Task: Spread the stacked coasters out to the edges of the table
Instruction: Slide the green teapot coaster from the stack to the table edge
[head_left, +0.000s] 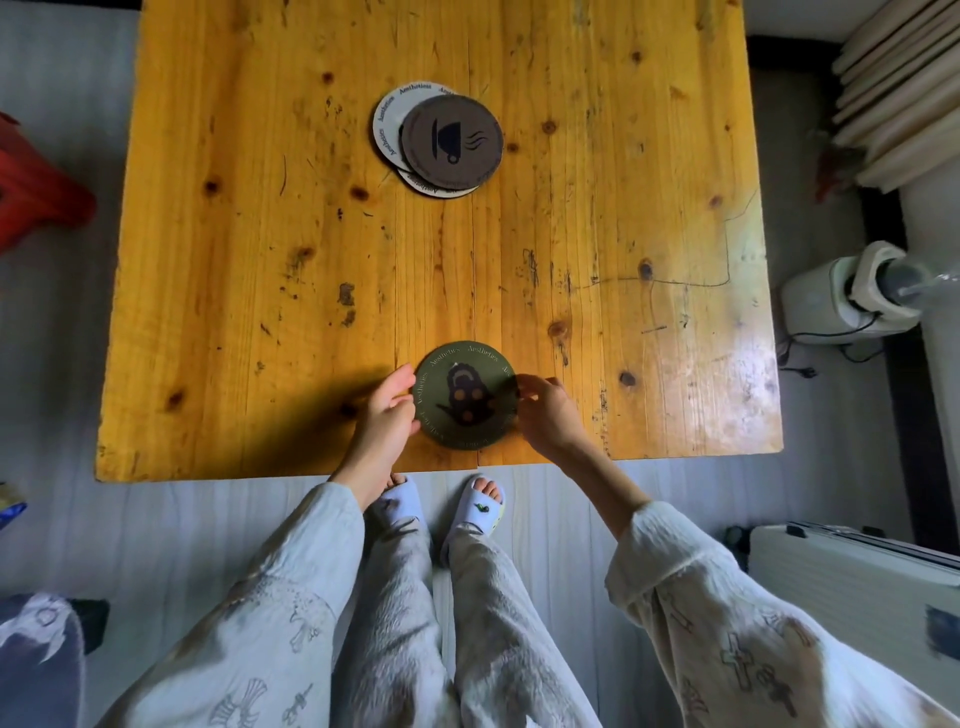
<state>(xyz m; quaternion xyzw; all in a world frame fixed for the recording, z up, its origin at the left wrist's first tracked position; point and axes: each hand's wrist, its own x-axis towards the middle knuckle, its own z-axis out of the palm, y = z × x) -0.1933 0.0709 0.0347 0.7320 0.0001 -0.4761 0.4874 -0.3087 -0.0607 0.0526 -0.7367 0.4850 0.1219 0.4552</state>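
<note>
A dark green round coaster lies flat near the front edge of the wooden table. My left hand pinches its left rim and my right hand pinches its right rim. Farther back, around the table's middle, sits a loose stack of coasters: a brown one with a steaming cup print on top, and white coasters fanned out under it to the left and front.
A red stool stands left of the table. On the right are a white appliance with a cord, stacked pale boards and a white case. My slippered feet are by the front edge.
</note>
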